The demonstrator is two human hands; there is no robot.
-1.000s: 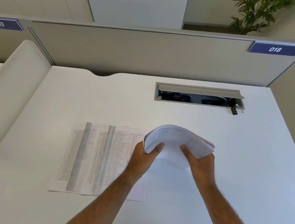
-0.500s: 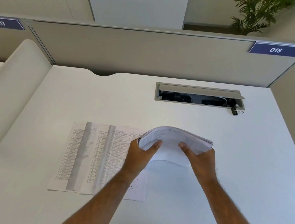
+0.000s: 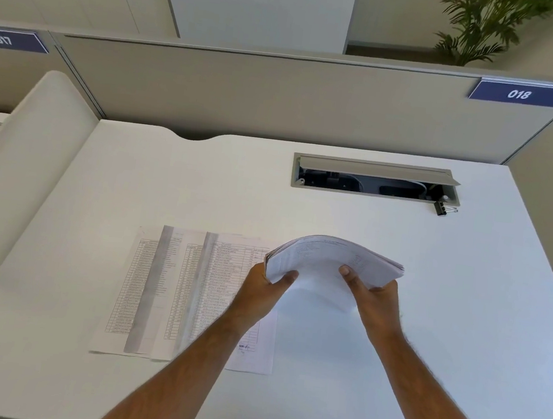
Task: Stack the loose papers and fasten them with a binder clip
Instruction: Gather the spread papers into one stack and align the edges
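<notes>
A bundle of printed papers (image 3: 326, 261) is held above the white desk (image 3: 389, 360), arched upward in the middle. My left hand (image 3: 260, 292) grips its left edge and my right hand (image 3: 375, 298) grips its right edge, thumbs on top. Three loose printed sheets (image 3: 169, 293) lie flat and overlapping on the desk to the left, partly under my left forearm. A small black binder clip (image 3: 442, 208) rests far back on the right, beside the cable tray.
An open grey cable tray (image 3: 375, 179) is set into the desk at the back. A beige partition (image 3: 280, 103) with blue labels 017 and 018 closes off the far edge. A white curved divider (image 3: 25, 160) stands at the left. A plant (image 3: 478, 25) is behind.
The paper bundle dipped lower and slightly left half a second ago, then rose again and shifted right. Both hands kept their grip throughout.
</notes>
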